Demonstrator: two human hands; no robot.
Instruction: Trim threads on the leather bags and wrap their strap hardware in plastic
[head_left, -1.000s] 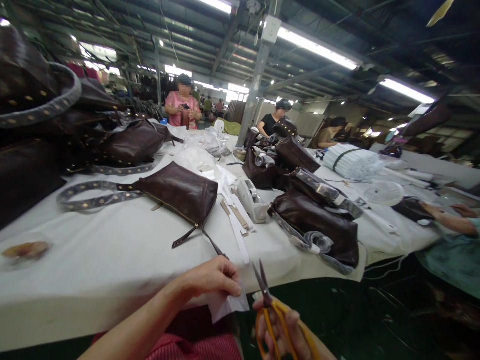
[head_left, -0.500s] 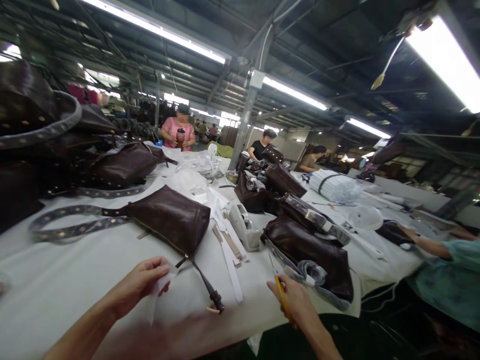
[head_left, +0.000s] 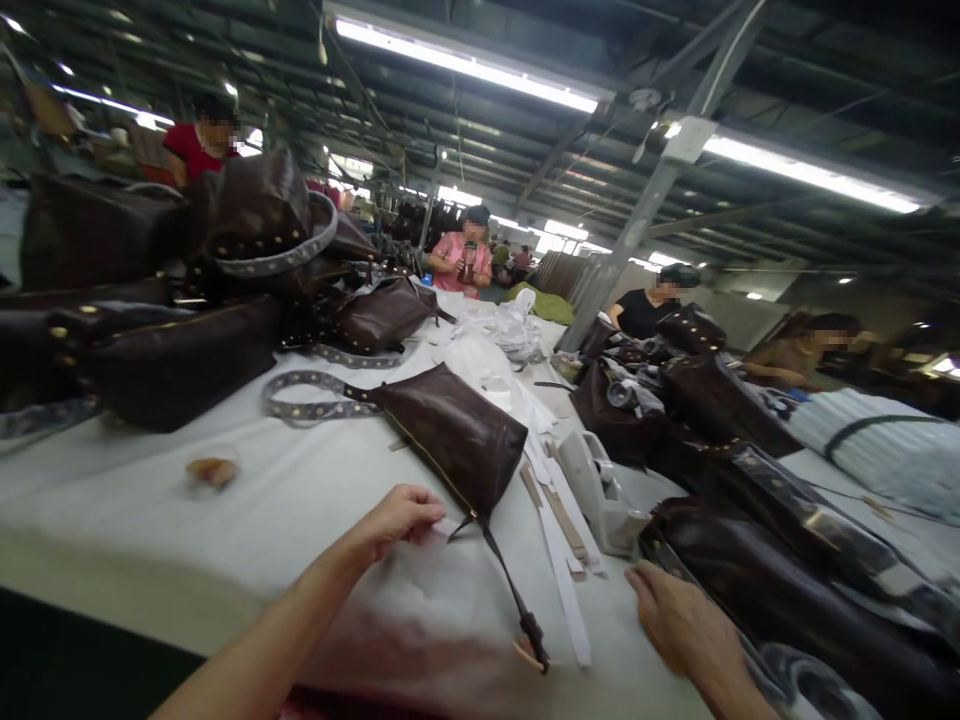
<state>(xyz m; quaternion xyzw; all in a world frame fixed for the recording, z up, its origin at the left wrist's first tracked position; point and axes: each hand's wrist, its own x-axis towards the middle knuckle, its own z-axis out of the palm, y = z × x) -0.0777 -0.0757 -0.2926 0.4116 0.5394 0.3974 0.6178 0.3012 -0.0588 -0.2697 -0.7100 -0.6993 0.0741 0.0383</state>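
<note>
Head view: the brown leather bag [head_left: 459, 440] lies at frame centre, just above and right of my left hand [head_left: 399, 518], whose fingers pinch a thin white slip [head_left: 444, 529] beside its zipper pull [head_left: 461, 527]. My right hand [head_left: 686, 618], lower right, is curled; whether it holds anything I cannot tell.

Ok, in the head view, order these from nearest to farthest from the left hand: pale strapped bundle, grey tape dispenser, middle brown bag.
From the left hand:
1. Middle brown bag, just beyond it.
2. Grey tape dispenser, right of the bag.
3. Pale strapped bundle, near the right edge.
</note>
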